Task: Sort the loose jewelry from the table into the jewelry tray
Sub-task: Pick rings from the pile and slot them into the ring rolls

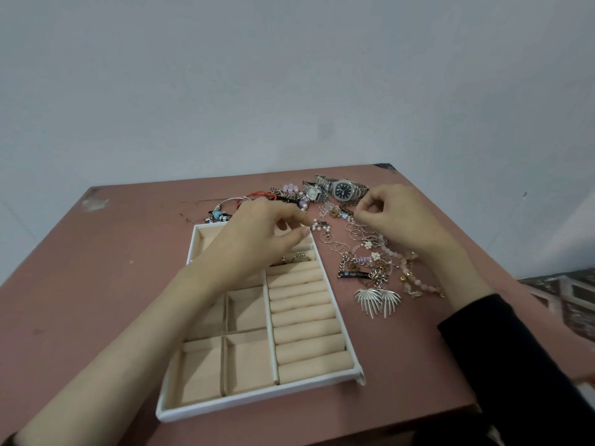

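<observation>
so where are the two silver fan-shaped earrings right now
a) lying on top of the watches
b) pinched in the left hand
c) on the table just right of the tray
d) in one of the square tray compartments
c: the silver fan-shaped earrings lie side by side on the table, just right of the jewelry tray and outside its rim.

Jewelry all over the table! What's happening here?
A person is sorting jewelry into a white tray. Their right hand pinches a thin silver piece in the loose pile beside the tray. Their left hand reaches over the tray's far end, fingertips at a pearl piece; I can't tell if it grips it. A couple of rings sit in the tray already.
</observation>
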Demonstrator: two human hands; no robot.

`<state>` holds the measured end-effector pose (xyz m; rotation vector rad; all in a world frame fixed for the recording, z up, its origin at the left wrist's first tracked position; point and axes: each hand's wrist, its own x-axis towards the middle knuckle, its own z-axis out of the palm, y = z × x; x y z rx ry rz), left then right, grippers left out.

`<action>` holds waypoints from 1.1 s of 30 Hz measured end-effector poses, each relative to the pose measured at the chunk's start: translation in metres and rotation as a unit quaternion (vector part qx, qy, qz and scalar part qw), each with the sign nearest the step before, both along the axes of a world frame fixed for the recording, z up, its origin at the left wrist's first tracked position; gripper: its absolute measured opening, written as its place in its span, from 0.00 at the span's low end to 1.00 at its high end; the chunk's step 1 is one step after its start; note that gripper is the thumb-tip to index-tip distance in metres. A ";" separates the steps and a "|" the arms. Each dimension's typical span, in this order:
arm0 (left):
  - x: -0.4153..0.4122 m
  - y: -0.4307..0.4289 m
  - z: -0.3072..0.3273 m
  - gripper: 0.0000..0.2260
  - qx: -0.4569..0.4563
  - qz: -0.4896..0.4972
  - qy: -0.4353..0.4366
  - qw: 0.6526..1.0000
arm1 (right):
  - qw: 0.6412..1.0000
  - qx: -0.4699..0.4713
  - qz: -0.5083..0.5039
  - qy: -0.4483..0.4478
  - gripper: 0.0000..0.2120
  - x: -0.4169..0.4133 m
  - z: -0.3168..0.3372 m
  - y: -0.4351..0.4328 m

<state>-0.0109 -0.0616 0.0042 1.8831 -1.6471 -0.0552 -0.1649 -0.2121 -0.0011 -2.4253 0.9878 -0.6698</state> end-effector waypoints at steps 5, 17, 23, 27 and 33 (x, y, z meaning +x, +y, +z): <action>-0.012 -0.028 0.012 0.07 0.068 -0.036 -0.067 0.995 | 0.993 -0.041 0.004 0.113 0.07 -0.002 -0.004 -0.006; -0.012 -0.065 0.007 0.12 0.212 -0.089 -0.102 0.968 | 0.996 -0.017 -0.005 0.090 0.07 0.003 -0.007 -0.010; -0.011 -0.072 0.011 0.09 0.243 -0.108 -0.094 0.959 | 0.994 -0.005 0.004 0.113 0.07 0.000 -0.006 -0.010; -0.012 -0.076 0.010 0.07 0.254 -0.111 -0.084 0.957 | 0.995 0.004 0.004 0.099 0.05 -0.003 -0.004 -0.010; -0.010 -0.065 0.009 0.08 0.151 -0.083 -0.051 0.984 | 0.993 0.027 0.025 0.112 0.09 -0.005 -0.003 -0.007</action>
